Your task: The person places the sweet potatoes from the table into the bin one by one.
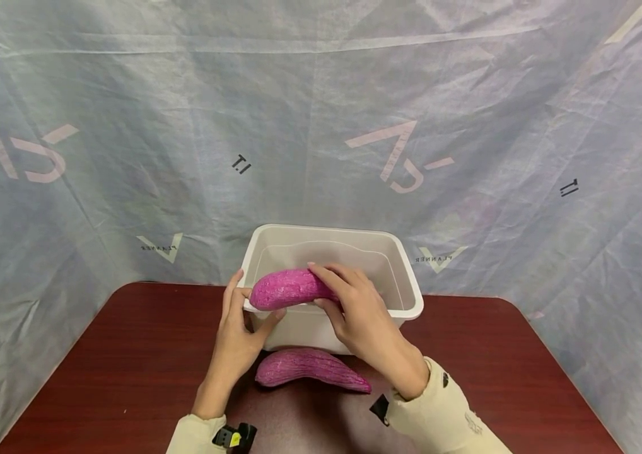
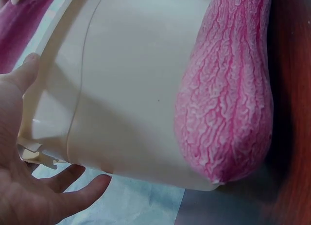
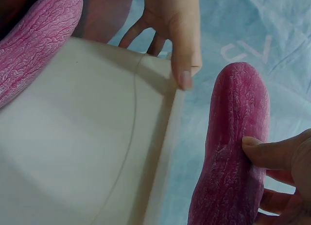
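Observation:
Over the front rim of a white plastic bin (image 1: 415, 284), my right hand (image 1: 365, 312) holds a wrinkled purple sweet potato (image 1: 287, 289), its blunt end pointing left. The thumb is on one side of it and the fingers on the other in the right wrist view. My left hand (image 1: 237, 340) grips the bin's front left corner, thumb on the front and fingers round the left side. A second purple sweet potato (image 1: 304, 366) lies on the table before the bin, its thin end to the right; it fills the right of the left wrist view (image 2: 226, 89).
The dark red table (image 1: 145, 340) has rounded far corners. Behind it and at both sides hangs a grey-blue printed cloth (image 1: 298, 126), close to the back of the bin. Black straps with loose ends (image 1: 380, 408) stick out at both wrists.

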`<state>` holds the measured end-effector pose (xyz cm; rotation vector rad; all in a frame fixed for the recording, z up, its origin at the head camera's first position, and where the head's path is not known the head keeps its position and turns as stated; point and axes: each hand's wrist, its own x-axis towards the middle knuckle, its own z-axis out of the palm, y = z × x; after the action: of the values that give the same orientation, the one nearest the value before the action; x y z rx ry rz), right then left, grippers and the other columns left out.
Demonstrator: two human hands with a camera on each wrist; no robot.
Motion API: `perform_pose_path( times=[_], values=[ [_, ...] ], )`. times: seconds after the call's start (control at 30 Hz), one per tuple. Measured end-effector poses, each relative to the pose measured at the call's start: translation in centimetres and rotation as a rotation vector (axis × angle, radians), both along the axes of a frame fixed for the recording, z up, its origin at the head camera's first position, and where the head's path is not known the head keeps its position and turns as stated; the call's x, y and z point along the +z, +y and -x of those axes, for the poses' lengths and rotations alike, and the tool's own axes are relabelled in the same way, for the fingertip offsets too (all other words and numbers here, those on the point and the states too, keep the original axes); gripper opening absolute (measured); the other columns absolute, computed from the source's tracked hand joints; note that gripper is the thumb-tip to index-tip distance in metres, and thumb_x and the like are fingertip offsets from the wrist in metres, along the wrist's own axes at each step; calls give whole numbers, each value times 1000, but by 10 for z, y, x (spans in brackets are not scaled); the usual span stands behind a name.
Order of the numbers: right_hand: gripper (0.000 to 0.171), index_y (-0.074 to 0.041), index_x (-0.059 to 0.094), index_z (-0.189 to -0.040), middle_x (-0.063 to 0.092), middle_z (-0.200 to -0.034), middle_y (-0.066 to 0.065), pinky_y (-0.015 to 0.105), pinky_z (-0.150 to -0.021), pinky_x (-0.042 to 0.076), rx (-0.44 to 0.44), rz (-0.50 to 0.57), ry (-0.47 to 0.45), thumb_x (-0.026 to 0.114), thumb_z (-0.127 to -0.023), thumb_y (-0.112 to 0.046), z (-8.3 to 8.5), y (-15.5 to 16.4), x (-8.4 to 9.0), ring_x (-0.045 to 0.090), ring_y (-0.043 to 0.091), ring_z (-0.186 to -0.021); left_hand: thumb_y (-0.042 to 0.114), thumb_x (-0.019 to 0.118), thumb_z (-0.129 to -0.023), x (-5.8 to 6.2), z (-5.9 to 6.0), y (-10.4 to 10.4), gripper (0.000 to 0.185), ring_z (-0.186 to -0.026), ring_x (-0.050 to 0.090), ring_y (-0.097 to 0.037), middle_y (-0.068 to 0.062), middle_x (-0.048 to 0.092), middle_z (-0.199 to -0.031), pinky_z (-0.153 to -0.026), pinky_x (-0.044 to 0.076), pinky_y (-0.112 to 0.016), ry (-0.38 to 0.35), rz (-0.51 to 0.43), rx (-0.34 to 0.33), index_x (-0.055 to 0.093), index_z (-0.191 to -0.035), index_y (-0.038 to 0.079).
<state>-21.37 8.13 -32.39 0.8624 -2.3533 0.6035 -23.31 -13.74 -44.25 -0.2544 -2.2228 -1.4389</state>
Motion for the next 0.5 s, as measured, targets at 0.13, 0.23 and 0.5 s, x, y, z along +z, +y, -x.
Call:
perform_pose_path(
  times=[0.13, 0.23, 0.5],
  values=[
    [48, -12, 63, -135, 68, -126, 8, 47, -100, 47, -19, -2, -27, 75, -89, -11, 11, -5, -3, 63, 30, -113, 31, 81, -86, 0, 0, 0, 45, -147, 37, -36, -3, 21, -167, -104, 42, -60, -13, -18, 7, 50, -113, 15],
    [47, -11, 63, -135, 67, -127, 10, 49, -100, 47, -42, -10, -52, 74, -90, -9, 18, -8, -5, 63, 31, -114, 32, 81, -86, 0, 0, 0, 45, -145, 39, -35, -3, 21, -167, -100, 45, -56, -23, -8, 23, 47, -109, 14],
    [47, -10, 63, -135, 68, -126, 13, 49, -103, 46, -98, -26, -118, 73, -90, -6, 39, -13, -9, 63, 33, -116, 34, 82, -85, 0, -1, 2, 52, -143, 39, -35, 0, 21, -167, -97, 46, -54, -42, 1, 32, 41, -107, 12]
  ],
)
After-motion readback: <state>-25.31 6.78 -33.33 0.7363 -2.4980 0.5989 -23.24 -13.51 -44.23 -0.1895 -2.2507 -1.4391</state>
